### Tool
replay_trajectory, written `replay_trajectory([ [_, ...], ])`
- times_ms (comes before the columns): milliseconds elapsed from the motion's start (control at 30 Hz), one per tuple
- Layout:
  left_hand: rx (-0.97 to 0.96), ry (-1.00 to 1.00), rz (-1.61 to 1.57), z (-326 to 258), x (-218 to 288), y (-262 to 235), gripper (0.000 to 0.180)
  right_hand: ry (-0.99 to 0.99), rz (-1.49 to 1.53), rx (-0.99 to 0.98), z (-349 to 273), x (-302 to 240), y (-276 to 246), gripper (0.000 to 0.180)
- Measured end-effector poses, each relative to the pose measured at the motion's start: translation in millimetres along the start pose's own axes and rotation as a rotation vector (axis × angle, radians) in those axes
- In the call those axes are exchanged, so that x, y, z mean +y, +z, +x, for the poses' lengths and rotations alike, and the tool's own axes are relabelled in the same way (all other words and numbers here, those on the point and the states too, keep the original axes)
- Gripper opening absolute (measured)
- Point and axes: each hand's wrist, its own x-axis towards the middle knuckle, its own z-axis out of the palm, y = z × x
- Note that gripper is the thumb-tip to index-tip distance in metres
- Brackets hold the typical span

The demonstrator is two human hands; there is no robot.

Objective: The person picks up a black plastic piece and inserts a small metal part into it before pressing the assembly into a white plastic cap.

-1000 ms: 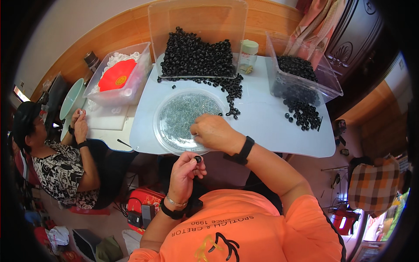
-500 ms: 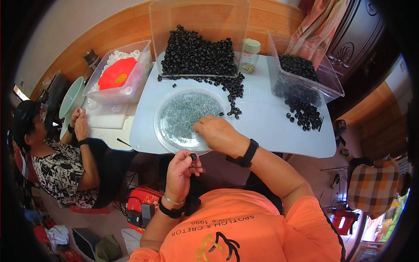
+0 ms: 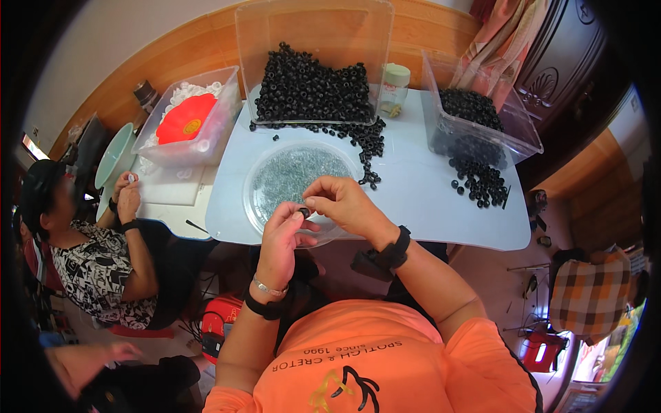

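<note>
Pale-blue counter (image 3: 427, 199): spread beyond left fingers (image 3: 294, 219)
Brown wood-panelled wall (image 3: 428, 31): rose beyond right fingers (image 3: 321, 205)
Small round black piece (image 3: 303, 213): was gripped by left fingers, just beside pinched-together right fingers

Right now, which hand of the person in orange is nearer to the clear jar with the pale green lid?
Right. The right hand is in front of the jar and to its left; the left hand is farther left and farther away.

L hand (image 3: 279, 233) w/ 1 blk pc (image 3: 304, 213) — R hand (image 3: 346, 206) just beside — nr clear dish (image 3: 247, 189)
</note>
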Motion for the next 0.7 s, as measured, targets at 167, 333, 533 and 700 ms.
replay_trajectory([
  [167, -0.084, 0.065, 0.164, 8.4, -1.2, -4.1, 0.021, -0.027, -0.041, 0.049, 1.9, 5.9, -0.1, 0.013],
  [333, -0.152, 0.124, 0.275, 10.4, -0.5, -9.4, 0.021, 0.038, -0.02, -0.02, -0.5, 2.2, -2.8, 0.013],
  [533, -0.105, 0.052, -0.104, 15.2, -1.9, -15.5, 0.019, 0.035, 0.052, 0.002, -2.7, -2.1, 1.5, 0.012],
  [700, -0.108, 0.033, -0.245, 18.5, -3.5, -15.0, 0.022, -0.06, -0.152, 0.054, -1.6, 3.1, 5.4, 0.014],
])
